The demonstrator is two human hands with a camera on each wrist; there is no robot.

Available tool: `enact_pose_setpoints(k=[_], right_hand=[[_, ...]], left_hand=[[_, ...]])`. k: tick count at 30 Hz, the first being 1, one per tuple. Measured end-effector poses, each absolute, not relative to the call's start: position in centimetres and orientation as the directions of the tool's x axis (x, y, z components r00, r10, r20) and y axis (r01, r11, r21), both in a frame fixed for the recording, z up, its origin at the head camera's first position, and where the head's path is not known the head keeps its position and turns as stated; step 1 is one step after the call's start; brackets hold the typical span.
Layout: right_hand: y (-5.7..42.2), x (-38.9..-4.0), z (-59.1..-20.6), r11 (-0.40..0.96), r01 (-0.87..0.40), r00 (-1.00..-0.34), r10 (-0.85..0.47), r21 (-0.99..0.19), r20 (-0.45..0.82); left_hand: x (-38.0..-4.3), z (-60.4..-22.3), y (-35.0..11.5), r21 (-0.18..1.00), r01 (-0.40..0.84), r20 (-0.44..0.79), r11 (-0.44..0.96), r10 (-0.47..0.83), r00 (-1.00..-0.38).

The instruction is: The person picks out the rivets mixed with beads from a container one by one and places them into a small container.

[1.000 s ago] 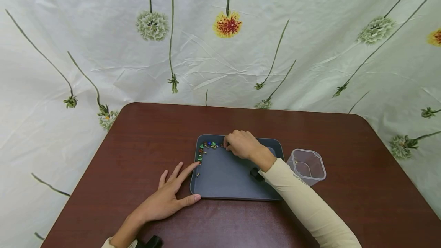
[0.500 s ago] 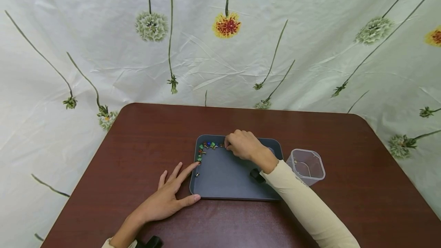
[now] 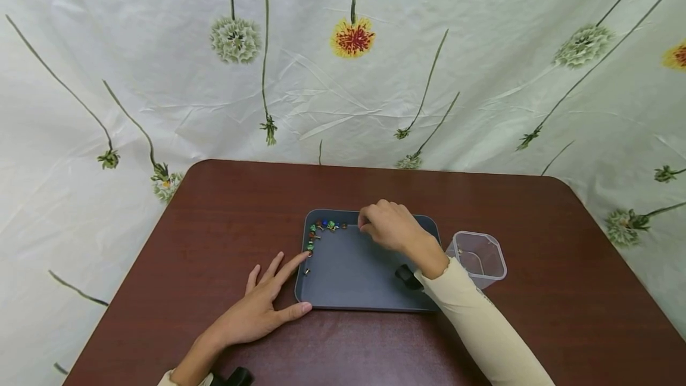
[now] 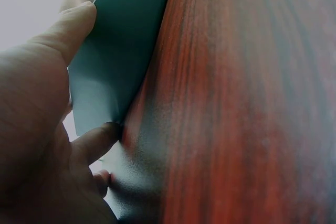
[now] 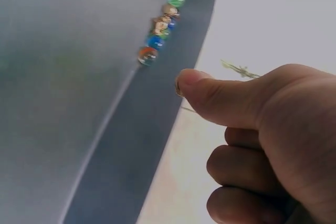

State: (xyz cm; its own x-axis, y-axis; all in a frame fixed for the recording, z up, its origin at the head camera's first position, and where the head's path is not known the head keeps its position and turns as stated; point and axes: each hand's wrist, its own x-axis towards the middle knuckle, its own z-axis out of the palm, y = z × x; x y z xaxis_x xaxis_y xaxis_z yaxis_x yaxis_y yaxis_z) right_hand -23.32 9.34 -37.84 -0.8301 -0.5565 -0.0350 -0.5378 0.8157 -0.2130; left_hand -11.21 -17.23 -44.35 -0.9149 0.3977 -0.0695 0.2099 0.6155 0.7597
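Observation:
A curved row of glass marbles point(image 5: 155, 42) and small gold-coloured pieces lines the far left corner of a grey tray point(image 3: 370, 279). My right hand point(image 3: 393, 226) is over the tray's far side, just right of the last marble point(image 5: 147, 56). Its thumb and index finger pinch a small gold-coloured piece point(image 5: 179, 89), mostly hidden by the thumb. With fingers spread, my left hand point(image 3: 257, 311) lies at the tray's left side. The index fingertip touches the near end of the row, and the thumb rests at the near left corner. One loose metallic piece point(image 3: 307, 271) sits close to that fingertip.
A clear plastic box point(image 3: 477, 258) with a few small things in it stands right of the tray, partly behind my right sleeve point(image 3: 482, 320). Under everything is a dark red-brown table point(image 3: 241, 207), with a flower-printed cloth point(image 3: 300, 88) beyond its far edge.
My right hand has shifted right, away from the end of the row, and the last marble there now shows. The left hand has stayed still.

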Motion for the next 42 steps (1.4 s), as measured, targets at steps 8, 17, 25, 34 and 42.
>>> enact_pose_setpoints(k=[8,17,25,34,42], right_hand=[[11.1,-23.0,-37.1,0.819,-0.507,-0.851,-0.525,-0.267,0.005],[14.0,-22.2,-35.8,0.828,-0.474,-0.874,-0.485,-0.299,0.043],[17.0,-21.2,-34.7,0.849,-0.437,-0.898,-0.429,-0.297,0.096],[19.8,-20.5,-35.0,0.858,-0.417,-0.908,-0.401,-0.300,0.117],[21.3,-20.2,-35.0,0.867,-0.412,-0.911,-0.388,-0.279,0.141]], left_hand=[[-11.2,-44.2,-17.2,0.761,0.207,-0.075,0.614,0.400,-0.913],[-11.3,-44.2,-17.1,0.760,0.218,-0.060,0.613,0.400,-0.915],[-11.4,-44.3,-17.0,0.759,0.222,-0.060,0.612,0.405,-0.912],[-11.3,-44.3,-17.1,0.760,0.217,-0.063,0.612,0.403,-0.913],[-11.2,-44.4,-17.2,0.764,0.205,-0.073,0.612,0.398,-0.915]])
